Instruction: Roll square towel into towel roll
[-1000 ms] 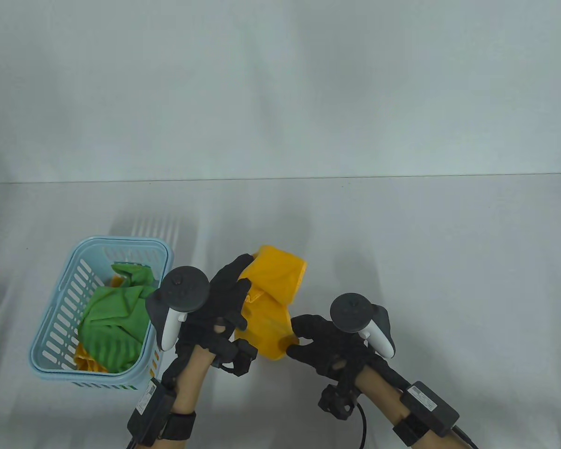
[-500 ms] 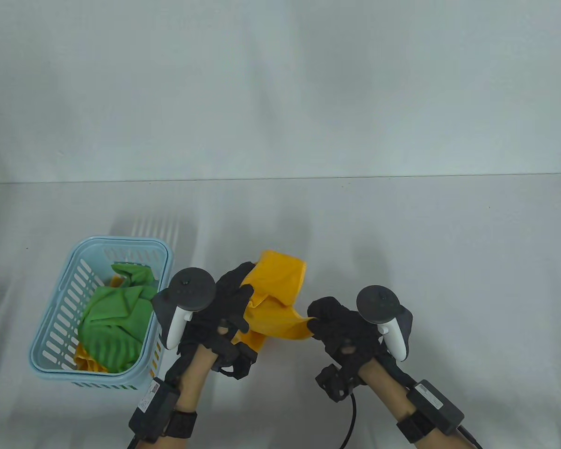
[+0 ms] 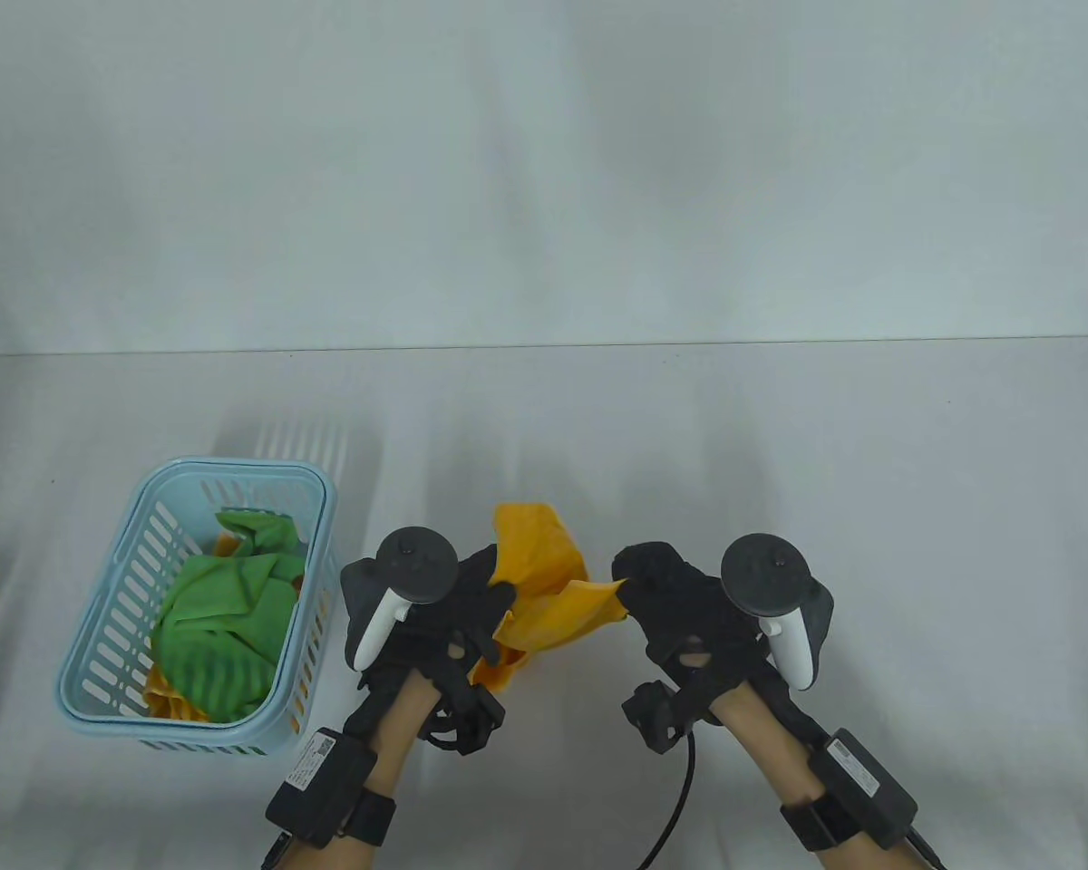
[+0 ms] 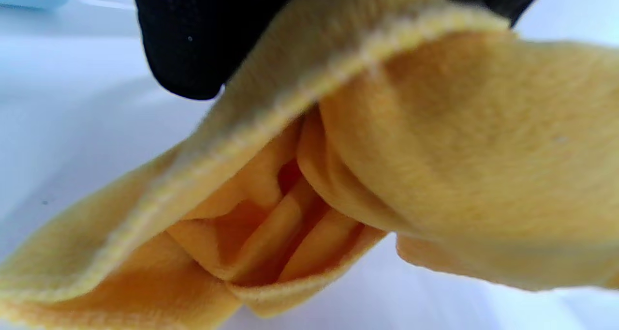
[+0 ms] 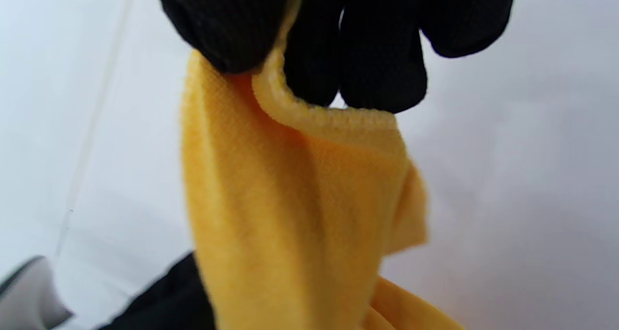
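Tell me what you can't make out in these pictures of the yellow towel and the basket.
- Yellow towel, table view: bunched between the left hand and right hand, so its square shape is hidden.
- Both wrist views: blurred close-ups; towel edges cut off.
- Basket: a green cloth covers most of the orange cloth beneath.

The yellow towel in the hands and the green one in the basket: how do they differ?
The yellow towel hangs in the air, pinched by the left hand and the right hand; the green towel lies crumpled in the blue basket, untouched. Yellow is stretched between two grips; green is bunched. Neither is rolled.
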`<state>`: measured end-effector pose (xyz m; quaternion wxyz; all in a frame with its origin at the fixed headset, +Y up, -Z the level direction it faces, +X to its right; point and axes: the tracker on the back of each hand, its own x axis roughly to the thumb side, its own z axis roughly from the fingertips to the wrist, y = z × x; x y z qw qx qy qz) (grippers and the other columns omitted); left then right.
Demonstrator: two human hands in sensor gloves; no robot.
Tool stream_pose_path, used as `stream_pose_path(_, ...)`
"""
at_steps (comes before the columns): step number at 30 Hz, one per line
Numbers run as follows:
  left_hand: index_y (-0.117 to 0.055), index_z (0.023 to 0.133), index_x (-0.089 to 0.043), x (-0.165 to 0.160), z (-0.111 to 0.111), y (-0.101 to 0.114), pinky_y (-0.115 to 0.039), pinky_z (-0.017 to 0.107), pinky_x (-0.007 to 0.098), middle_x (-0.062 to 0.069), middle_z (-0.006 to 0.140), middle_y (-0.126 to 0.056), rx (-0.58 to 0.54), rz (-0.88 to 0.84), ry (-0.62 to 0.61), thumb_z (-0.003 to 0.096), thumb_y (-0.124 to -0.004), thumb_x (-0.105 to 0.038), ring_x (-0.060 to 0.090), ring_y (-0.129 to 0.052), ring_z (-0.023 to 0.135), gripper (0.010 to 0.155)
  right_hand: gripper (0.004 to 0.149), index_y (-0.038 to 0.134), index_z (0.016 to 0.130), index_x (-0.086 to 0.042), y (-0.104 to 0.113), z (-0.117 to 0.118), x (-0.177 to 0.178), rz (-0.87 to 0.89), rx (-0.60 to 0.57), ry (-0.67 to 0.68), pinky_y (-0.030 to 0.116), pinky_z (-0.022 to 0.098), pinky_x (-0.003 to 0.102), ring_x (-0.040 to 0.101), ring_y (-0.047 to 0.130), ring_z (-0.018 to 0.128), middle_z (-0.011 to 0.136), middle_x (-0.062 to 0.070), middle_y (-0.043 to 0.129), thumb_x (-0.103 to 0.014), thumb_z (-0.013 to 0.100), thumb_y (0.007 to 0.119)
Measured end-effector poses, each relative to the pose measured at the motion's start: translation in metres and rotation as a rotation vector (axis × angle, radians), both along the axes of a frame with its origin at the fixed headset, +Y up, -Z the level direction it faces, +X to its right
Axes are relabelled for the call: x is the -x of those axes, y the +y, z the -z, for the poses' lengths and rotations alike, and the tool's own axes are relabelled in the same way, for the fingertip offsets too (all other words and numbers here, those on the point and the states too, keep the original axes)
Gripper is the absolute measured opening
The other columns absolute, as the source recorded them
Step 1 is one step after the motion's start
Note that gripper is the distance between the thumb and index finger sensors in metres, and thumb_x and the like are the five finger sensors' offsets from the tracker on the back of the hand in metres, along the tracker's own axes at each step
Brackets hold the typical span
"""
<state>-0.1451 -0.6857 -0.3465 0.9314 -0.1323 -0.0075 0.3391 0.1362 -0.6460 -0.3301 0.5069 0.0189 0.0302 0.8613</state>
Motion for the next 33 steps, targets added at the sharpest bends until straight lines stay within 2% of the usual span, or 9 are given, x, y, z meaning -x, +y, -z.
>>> stream_pose_path(5, -0.05, 0.109, -0.033, -0.004, -0.003, 0.001, -0.074, 0.064, 0.053, 0.001, 0.112, -0.066, 0.018, 0.014, -0.05, 0.0392, -0.072, -0.058, 0.037, -0.088, 0.089, 0.077, 0.038, 0.08, 0.073, -0.037, 0.052, 0.01, 0.001, -0.076, -0.066, -0.017, 0.073, 0.058, 0.053, 0.025, 0.096, 0.061, 0.062, -0.001, 0.095, -0.032, 0.035, 0.084)
stream_pose_path(7, -0.053, 0.109, -0.031, -0.005, -0.005, 0.006, -0.073, 0.063, 0.054, 0.003, 0.112, -0.067, 0.002, 0.064, -0.056, 0.038, -0.072, -0.061, 0.038, -0.089, 0.089, 0.079, 0.038, 0.082, 0.072, -0.038, 0.076, 0.015, 0.0, -0.118, -0.095, -0.037, 0.072, 0.058, 0.053, 0.025, 0.095, 0.061, 0.062, -0.001, 0.095, -0.031, 0.035, 0.084)
stream_pose_path(14, -0.06, 0.107, -0.03, 0.003, -0.013, 0.03, -0.074, 0.062, 0.055, 0.005, 0.109, -0.073, -0.125, 0.17, 0.033, 0.0369, -0.072, -0.063, 0.04, -0.09, 0.087, 0.079, 0.037, 0.083, 0.071, -0.04, 0.13, 0.025, -0.009, -0.171, -0.149, -0.096, 0.071, 0.059, 0.053, 0.025, 0.094, 0.064, 0.063, -0.002, 0.094, -0.031, 0.036, 0.084)
stream_pose_path(23, -0.052, 0.109, -0.03, 0.013, -0.013, 0.038, -0.068, 0.067, 0.058, 0.006, 0.115, -0.059, -0.169, 0.144, 0.071, 0.037, -0.07, -0.065, 0.042, -0.078, 0.096, 0.082, 0.036, 0.084, 0.07, -0.042, 0.186, 0.031, -0.025, -0.152, -0.202, -0.119, 0.069, 0.061, 0.054, 0.026, 0.092, 0.067, 0.066, -0.002, 0.092, -0.03, 0.037, 0.082)
stream_pose_path(33, -0.052, 0.109, -0.031, 0.013, -0.013, 0.04, -0.068, 0.068, 0.058, 0.005, 0.115, -0.06, -0.187, 0.127, 0.067, 0.0373, -0.071, -0.064, 0.041, -0.078, 0.097, 0.081, 0.035, 0.083, 0.069, -0.043, 0.233, 0.026, -0.031, -0.127, -0.284, -0.089, 0.067, 0.063, 0.055, 0.027, 0.089, 0.071, 0.07, -0.003, 0.09, -0.027, 0.037, 0.08)
